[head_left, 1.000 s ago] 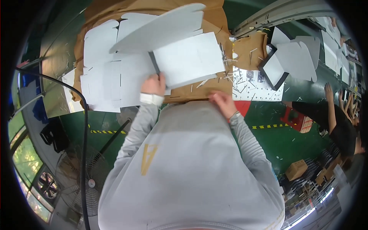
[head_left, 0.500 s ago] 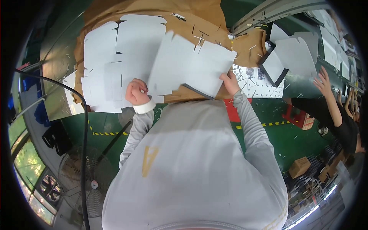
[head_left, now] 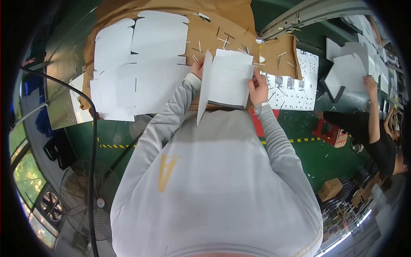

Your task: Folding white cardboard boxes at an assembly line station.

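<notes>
Right of the flat white blanks (head_left: 160, 38), the white carton (head_left: 231, 77) now sits squared, part-formed, right hand (head_left: 259, 88) pinching its side wall, left hand (head_left: 197, 69) shifted behind its raised panel (head_left: 205, 88), grip hidden.

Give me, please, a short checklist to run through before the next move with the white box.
1. Right hand at the white box's right wall: ok, touching it.
2. Left hand gripping the raised left panel: cannot tell, fingertips hidden.
3. Left panel lying flat: not ok, it stands up.
4. Brown paper free of scraps: not ok, thin strips lie there.
5. Co-worker's hand clear of the box: ok.
</notes>
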Demonstrator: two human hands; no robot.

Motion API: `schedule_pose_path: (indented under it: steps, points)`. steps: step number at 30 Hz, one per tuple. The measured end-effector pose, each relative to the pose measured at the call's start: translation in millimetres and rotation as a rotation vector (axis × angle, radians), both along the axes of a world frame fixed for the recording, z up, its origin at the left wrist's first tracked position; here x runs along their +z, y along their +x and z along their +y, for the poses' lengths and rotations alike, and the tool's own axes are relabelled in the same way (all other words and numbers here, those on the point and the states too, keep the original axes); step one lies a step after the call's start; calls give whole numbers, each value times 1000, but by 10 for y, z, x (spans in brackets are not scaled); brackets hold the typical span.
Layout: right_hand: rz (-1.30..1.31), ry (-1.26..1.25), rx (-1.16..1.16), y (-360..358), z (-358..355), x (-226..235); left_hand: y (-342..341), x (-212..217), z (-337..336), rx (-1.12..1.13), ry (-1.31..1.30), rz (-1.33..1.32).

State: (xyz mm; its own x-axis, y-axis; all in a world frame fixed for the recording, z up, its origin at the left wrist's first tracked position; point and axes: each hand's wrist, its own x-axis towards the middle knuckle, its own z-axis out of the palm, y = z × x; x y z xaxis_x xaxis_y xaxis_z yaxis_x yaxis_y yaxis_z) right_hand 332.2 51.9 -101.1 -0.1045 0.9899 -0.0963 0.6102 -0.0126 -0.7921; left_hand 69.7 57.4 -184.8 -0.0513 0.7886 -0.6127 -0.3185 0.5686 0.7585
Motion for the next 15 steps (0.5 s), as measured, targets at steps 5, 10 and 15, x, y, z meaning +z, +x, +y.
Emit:
schedule_pose_path:
  steps: [5, 10, 15]
  points:
    - [148, 5, -55, 61, 57, -169, 96, 143, -54, 60, 253, -114]
    - [125, 9, -8, 74, 70, -91, 163, 564, -70, -153, 295, 81]
    - [208, -41, 78, 266, 60, -128, 154, 233, -81, -261, 434, 296]
